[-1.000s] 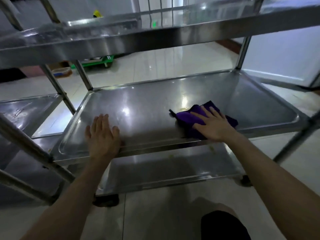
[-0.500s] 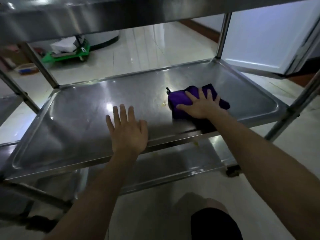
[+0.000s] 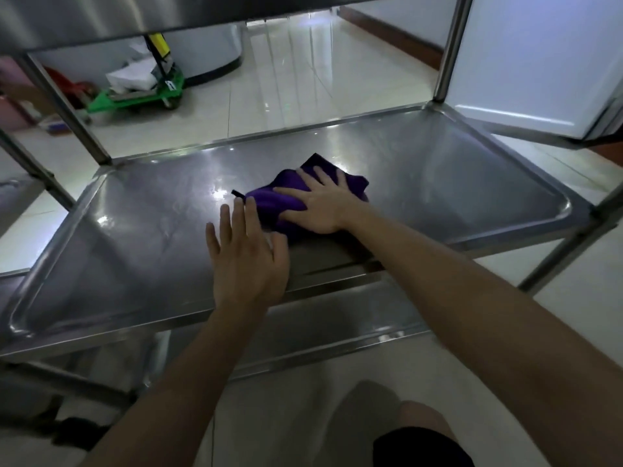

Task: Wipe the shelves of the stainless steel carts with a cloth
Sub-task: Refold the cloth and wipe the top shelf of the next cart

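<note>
My right hand (image 3: 322,210) presses the crumpled purple cloth (image 3: 286,197) flat for wiping the middle stainless steel shelf (image 3: 438,170); my left hand (image 3: 247,261), grip wide and empty, braces me.

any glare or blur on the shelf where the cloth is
Head view: bright glare patches on the steel middle shelf just left of the purple cloth; the right hand on the cloth looks sharp; the left hand is slightly motion-blurred; wide-angle lens bends the shelf edges.
</note>
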